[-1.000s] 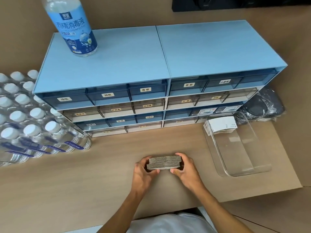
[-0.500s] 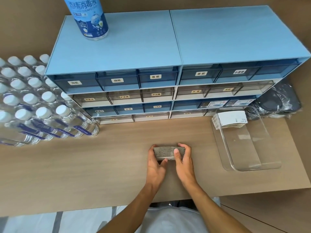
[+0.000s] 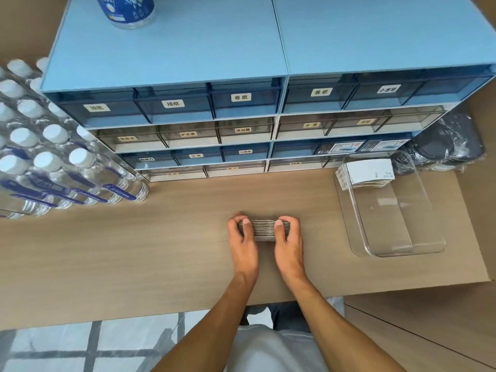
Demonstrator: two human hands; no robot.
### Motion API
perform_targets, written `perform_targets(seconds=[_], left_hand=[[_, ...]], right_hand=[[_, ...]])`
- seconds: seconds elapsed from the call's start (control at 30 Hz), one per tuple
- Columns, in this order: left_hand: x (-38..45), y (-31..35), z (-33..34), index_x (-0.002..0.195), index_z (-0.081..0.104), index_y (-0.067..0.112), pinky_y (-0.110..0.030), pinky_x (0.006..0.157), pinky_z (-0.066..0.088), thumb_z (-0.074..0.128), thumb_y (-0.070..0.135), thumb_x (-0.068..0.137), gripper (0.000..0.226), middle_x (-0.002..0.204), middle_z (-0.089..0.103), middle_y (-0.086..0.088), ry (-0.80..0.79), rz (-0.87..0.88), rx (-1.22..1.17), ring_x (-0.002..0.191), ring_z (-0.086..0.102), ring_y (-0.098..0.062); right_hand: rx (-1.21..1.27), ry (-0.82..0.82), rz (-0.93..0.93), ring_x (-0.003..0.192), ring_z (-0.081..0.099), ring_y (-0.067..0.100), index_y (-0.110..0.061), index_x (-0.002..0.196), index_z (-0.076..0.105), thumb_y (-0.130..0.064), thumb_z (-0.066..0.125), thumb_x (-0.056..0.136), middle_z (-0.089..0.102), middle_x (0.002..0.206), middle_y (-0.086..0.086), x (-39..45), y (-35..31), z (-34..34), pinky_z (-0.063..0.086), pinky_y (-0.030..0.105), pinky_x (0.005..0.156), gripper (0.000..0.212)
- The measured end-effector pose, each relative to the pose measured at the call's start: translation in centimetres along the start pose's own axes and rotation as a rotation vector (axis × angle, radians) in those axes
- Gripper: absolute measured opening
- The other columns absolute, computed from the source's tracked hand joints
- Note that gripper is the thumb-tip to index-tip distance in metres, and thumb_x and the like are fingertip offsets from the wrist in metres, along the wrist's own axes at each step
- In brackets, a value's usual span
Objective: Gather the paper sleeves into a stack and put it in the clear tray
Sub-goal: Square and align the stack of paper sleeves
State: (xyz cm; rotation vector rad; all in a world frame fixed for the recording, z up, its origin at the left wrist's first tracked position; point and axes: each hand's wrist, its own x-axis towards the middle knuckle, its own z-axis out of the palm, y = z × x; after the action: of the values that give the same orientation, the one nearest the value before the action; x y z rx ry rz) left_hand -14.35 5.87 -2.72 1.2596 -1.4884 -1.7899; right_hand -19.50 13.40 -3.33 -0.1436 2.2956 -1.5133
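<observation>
Left hand (image 3: 243, 238): clamped on the left end of the stack of paper sleeves (image 3: 263, 229), thumb on the near face, fingers curled over the far edge.
Right hand (image 3: 288, 238): clamped on the right end of the same stack, thumb pressed on the near face, side by side with the left hand.
Stack of paper sleeves: stands on edge on the wooden tabletop (image 3: 134, 251), squeezed between both hands, its layered edges facing up.
Clear tray (image 3: 402, 245): at 3 o'clock from the hands, well apart from them, resting on the tabletop.
White sleeves in tray (image 3: 366, 174): a smaller pile at the tray's far end, at 1 o'clock from the hands.
Drawer cabinet (image 3: 241, 108): blue, with rows of labelled drawers, at 12 o'clock along the back of the tabletop.
Water bottles (image 3: 48, 162): a shrink-wrapped pack with white caps, at 10 o'clock, just beside the cabinet's left end.
Disinfectant bottle (image 3: 126, 10): on the cabinet top, at 11 o'clock, cut off by the frame.
Dark wrapped bundle (image 3: 448, 146): in clear plastic, at 2 o'clock, behind the tray.
</observation>
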Motion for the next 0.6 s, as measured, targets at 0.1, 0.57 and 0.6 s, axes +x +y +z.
perform_targets(seconds=[0.1,0.57,0.6], left_hand=[[0.3,-0.4,-0.1,0.103,0.052,0.006,-0.03,0.1,0.041,0.042,0.015,0.104,0.014,0.118,0.059,-0.007,0.004,0.037,0.017,0.11,0.054,-0.016],[1.1,-0.2,-0.5,0.098,0.053,0.004,-0.017,0.077,0.043,0.037,0.019,0.105,0.023,0.088,0.054,0.002,-0.061,0.115,0.131,0.079,0.05,-0.004],[1.1,-0.3,-0.6,0.098,0.053,0.005,-0.016,0.076,0.043,0.037,0.019,0.105,0.023,0.088,0.054,0.002,-0.061,0.118,0.125,0.078,0.049,-0.002]], right_hand=[[-0.009,0.011,0.015,0.089,0.057,0.017,-0.015,0.104,0.051,-0.029,0.041,0.102,0.061,0.098,0.002,0.0,0.2,0.0,0.043,0.027,0.077,0.018],[-0.063,0.038,-0.049,0.085,0.058,0.024,-0.006,0.101,0.053,-0.024,0.036,0.103,0.063,0.094,0.009,1.1,-0.6,0.6,0.049,0.039,0.075,0.025],[-0.06,0.047,-0.055,0.085,0.058,0.024,-0.006,0.101,0.053,-0.024,0.036,0.103,0.063,0.094,0.008,1.1,-0.4,0.7,0.049,0.038,0.075,0.025]])
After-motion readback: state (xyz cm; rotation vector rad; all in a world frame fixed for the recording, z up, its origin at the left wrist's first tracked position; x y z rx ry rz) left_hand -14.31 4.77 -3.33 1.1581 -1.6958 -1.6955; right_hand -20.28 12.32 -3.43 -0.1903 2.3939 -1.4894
